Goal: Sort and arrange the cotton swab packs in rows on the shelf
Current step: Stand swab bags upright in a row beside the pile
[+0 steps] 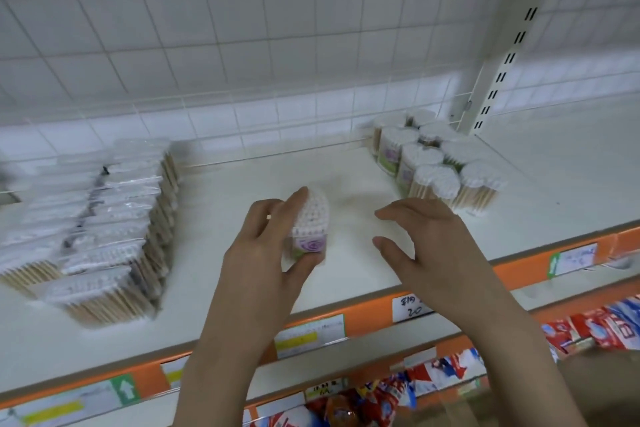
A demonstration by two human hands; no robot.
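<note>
My left hand [266, 253] grips a round pack of cotton swabs [310, 225] with a purple and green label, held above the middle of the white shelf [242, 191]. My right hand [426, 243] hovers to its right, fingers loosely curved, holding nothing. Several round swab packs [429, 158] stand upright in rows at the back right of the shelf. On the left lie flat plastic-wrapped swab packs [100, 225] stacked in two rows.
The shelf's front edge is an orange rail with price tags [408, 310]. Below it hang red, white and blue packets [595, 326]. A white wire grid backs the shelf, and a slotted upright post [502, 69] stands at the right.
</note>
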